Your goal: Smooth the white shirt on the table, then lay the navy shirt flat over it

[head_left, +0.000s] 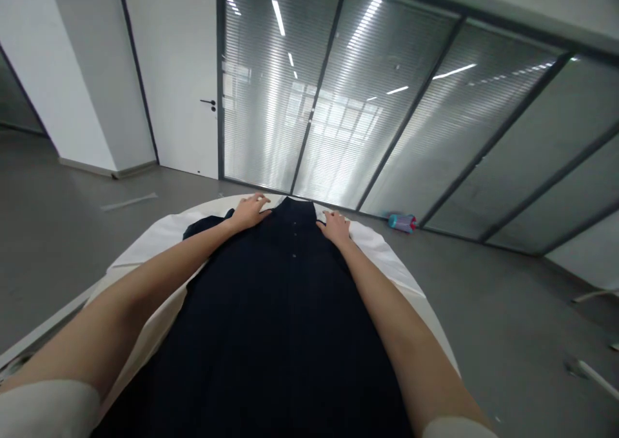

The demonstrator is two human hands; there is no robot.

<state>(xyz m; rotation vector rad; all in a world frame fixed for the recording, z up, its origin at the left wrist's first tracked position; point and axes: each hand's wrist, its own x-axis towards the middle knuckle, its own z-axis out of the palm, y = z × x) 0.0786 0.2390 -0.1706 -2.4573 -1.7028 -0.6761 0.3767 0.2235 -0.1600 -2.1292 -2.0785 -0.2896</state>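
A dark navy buttoned shirt [290, 309] lies front up, its collar [300, 209] at the far end and a few small buttons down its middle. On its left shoulder edge rests my left hand [249, 212], fingers spread and thumb toward the collar. My right hand [336, 227] lies at the opposite shoulder, fingers apart, beside the collar. Under the shirt, white cloth [377, 254] shows on both sides. One short dark sleeve [206, 225] sticks out past my left forearm; the other sleeve is hidden behind my right arm.
A pale rounded table [438, 322] carries the cloth and shirt. Beyond it stand a glass partition with blinds [309, 102] and a white door [178, 77]. A blue and pink container [402, 223] lies on the grey floor near the partition. White rod-like parts [597, 380] show at right.
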